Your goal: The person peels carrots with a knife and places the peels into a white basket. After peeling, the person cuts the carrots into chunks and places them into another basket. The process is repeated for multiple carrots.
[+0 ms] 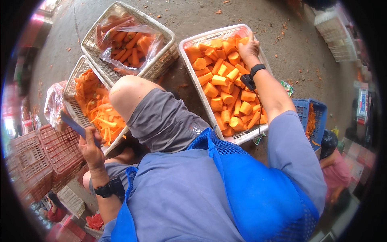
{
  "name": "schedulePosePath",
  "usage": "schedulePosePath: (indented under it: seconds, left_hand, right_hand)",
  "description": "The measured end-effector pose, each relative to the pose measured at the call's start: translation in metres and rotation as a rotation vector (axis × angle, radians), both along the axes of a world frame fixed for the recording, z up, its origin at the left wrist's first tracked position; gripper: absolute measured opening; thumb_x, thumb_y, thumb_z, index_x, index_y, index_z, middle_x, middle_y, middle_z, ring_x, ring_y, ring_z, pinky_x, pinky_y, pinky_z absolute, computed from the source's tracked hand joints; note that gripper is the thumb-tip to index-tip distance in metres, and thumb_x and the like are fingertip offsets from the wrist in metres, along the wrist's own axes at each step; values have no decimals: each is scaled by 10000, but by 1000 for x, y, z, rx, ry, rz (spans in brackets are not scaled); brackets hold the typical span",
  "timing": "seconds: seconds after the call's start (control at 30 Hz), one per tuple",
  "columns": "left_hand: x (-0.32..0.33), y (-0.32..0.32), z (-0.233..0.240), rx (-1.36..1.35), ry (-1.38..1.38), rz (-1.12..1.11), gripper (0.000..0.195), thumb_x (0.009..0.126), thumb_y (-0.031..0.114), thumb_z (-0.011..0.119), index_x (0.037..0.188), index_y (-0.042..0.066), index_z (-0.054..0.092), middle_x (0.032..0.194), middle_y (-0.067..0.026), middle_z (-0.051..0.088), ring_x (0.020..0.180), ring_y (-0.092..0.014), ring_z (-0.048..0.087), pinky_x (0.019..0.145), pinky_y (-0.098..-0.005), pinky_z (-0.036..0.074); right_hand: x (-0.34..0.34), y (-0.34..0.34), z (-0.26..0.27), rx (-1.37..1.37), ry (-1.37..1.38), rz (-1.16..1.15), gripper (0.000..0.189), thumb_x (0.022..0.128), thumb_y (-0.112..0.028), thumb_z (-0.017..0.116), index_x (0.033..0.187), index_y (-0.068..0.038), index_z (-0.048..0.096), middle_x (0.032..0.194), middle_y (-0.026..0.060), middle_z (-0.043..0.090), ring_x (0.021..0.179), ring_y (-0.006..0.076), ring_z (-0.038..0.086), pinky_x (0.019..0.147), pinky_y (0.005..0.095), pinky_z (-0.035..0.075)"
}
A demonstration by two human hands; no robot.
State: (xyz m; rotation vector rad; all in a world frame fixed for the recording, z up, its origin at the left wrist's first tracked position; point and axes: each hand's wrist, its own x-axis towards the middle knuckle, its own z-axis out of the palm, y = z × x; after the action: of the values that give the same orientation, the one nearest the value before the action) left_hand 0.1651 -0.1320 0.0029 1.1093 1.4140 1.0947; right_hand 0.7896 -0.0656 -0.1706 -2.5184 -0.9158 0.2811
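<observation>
My left hand [91, 148] grips a flat, dark blue bladed tool [73, 124], perhaps a knife, its end pointing up and left beside a crate of carrot peelings [104, 115]. At the far right corner of a white plastic crate [193, 79] is my right hand [250, 50], curled over the rim area against peeled carrot pieces [223, 71]. Its fingertips are partly hidden, so whether it holds a piece or the rim is unclear. Thick cut chunks fill this crate. Unpeeled carrots [131, 45] lie in clear plastic inside another dirty white crate [157, 25].
Red plastic crates [60, 148] stand at the left beside a clear plastic bag [56, 104]. On the right, a blue crate [317, 121] holds orange scraps, with a person in pink [337, 169] behind it. Carrot bits litter the concrete floor [193, 15]. A black cable hangs from my right wrist.
</observation>
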Motion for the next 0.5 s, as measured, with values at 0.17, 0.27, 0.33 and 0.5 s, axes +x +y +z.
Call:
schedulePosePath:
  seconds: [0.17,0.27,0.33,0.5]
  left_hand:
    - [3,1,1,40,32,16,240,1061,246,533,1029,32,636,748,-4,541,636,-85,502,574,-215,430]
    - [-2,1,2,44,35,22,238,1061,240,533,1026,29,638,742,-3,537,639,-83,499,576,-215,428]
    - [-8,0,2,37,37,23,236,1059,238,538,1022,27,637,737,-2,536,638,-82,497,576,-213,427]
    - [-15,-10,6,38,92,68,224,1045,238,569,1007,28,636,732,2,536,633,-82,501,576,-213,426]
  right_hand:
    - [-41,-13,-19,76,-457,382,736,780,-106,676,1470,-126,421,1481,286,330,1364,427,381,1137,502,334]
    - [-45,-36,-55,1,-478,434,631,818,-168,642,1430,-134,491,1437,233,409,1354,407,397,1129,493,338]
    - [-48,-42,-62,-92,-398,438,588,836,-208,623,1410,-137,519,1396,211,453,1333,397,424,1109,481,370]
    - [-39,-10,-38,-421,-225,476,646,845,-281,611,1462,-141,482,1449,227,452,1328,366,464,1078,476,418]
